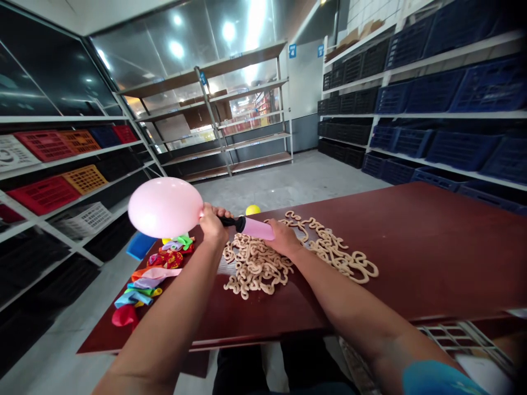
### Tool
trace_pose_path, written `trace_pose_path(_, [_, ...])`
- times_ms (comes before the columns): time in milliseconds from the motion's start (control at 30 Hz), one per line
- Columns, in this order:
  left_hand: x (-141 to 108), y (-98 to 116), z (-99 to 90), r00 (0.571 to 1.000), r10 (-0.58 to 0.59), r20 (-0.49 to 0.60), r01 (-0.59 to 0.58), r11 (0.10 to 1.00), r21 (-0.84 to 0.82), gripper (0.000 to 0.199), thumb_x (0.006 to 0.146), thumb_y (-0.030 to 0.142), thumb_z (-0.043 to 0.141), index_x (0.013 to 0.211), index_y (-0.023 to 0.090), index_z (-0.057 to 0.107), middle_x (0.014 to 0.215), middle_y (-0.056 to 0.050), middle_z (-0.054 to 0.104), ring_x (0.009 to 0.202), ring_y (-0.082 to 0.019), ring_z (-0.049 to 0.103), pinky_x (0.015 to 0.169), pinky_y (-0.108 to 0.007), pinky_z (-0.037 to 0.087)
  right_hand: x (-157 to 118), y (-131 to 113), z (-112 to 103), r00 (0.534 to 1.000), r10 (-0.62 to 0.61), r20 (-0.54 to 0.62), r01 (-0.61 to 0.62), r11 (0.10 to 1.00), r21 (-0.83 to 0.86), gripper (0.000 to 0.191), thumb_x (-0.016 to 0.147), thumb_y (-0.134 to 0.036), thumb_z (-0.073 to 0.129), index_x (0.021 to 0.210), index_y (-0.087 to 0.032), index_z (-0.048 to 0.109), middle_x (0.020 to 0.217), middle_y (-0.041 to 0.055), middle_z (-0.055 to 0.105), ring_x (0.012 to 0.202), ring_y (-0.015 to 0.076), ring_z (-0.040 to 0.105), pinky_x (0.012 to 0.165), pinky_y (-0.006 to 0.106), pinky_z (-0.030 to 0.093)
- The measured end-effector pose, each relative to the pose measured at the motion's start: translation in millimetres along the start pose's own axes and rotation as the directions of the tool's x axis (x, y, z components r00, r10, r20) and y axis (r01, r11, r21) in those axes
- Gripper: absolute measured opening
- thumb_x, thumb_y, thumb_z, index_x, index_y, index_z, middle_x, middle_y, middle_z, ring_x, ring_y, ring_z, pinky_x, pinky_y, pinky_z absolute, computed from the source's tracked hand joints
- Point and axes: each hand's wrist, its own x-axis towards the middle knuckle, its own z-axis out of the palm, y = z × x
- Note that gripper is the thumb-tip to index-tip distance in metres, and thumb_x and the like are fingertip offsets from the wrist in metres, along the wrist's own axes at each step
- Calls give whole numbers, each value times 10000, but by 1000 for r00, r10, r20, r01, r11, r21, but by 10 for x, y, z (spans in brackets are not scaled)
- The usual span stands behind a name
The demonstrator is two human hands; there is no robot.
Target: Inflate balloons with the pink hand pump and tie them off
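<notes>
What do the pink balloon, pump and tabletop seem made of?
Pink balloon: probably latex, softly shiny; taut, rounded skin suggests it. Pump: likely plastic, judging by its smooth pink barrel and black end. Tabletop: perhaps varnished wood or laminate; its reddish-brown sheen leaves that open.

The balloon [164, 207] is pink, the pump [256, 228] pink and black

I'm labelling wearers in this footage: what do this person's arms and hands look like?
The left hand and right hand are ungloved, and both forearms are uncovered. A bright blue sleeve shows on the upper right arm; no left sleeve is in view.
</notes>
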Motion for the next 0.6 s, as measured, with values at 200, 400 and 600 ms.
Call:
trace_pose_path(200, [97,275,48,999,24,-31,-21,997,76,331,722,314,492,593,200,210,461,66,287,367,-82,361,428,-234,362,1,-37,-32,1000,-16,-25,17,1000,12,419,654,-270,583,1052,-223,461,933,51,593,837,203,559,653,304,399])
trace_pose_path(400, [373,1000,-18,988,156,-16,-153,979,133,265,712,239,453,590,196,222,456,56,290,360,-88,352,415,-236,369,20,-1,-11,1000,-15,-24,15,1000,27,439,644,-288,583,1063,-233,463,918,54,592,825,208,558,647,314,404])
trace_pose_path(600, [427,1144,-98,975,222,-9,-220,971,95,298,700,226,466,579,189,196,452,61,256,352,-73,324,395,-213,333,10,-22,6,1000,-10,-30,11,1000,27,417,636,-275,567,1035,-206,469,890,55,593,793,204,562,633,312,402])
